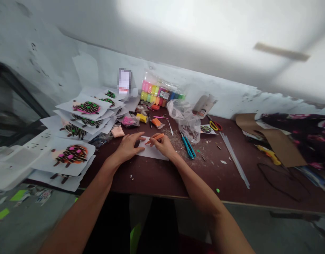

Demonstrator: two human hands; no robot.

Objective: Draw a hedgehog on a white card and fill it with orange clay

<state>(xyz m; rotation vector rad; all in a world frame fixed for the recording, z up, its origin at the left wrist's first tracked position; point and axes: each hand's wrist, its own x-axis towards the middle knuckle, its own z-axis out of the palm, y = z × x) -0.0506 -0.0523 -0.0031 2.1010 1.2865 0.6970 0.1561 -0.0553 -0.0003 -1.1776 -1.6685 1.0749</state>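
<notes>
Our right hand [160, 145] is curled, thumb and fingers closed on a slim orange strip of modelling clay [157, 138], pinching it just above a white paper card [152, 152] on the dark maroon tabletop [162, 180]. Our left hand [127, 148] lies open and nearly flat just beside the right, fingers spread and holding nothing, its fingertips resting on the card's left end. To the right of our hands, closed teal-handled scissors [188, 146] lie among scattered pale crumbs, next to a crumpled clear plastic bag [187, 123]. Farther right are red-and-yellow-handled scissors [215, 126] and a long metal ruler [234, 159]. To our left, overlapping white cards [72, 157] carry dark oval clay figures dotted with pink. Toward the wall sit a clear packet of rainbow clay sticks [159, 93], a yellow clay block [141, 118] and a peach clay packet [117, 131]. At the far right, a brown cardboard sheet [273, 139] lies against a dark floral cloth [294, 127].
</notes>
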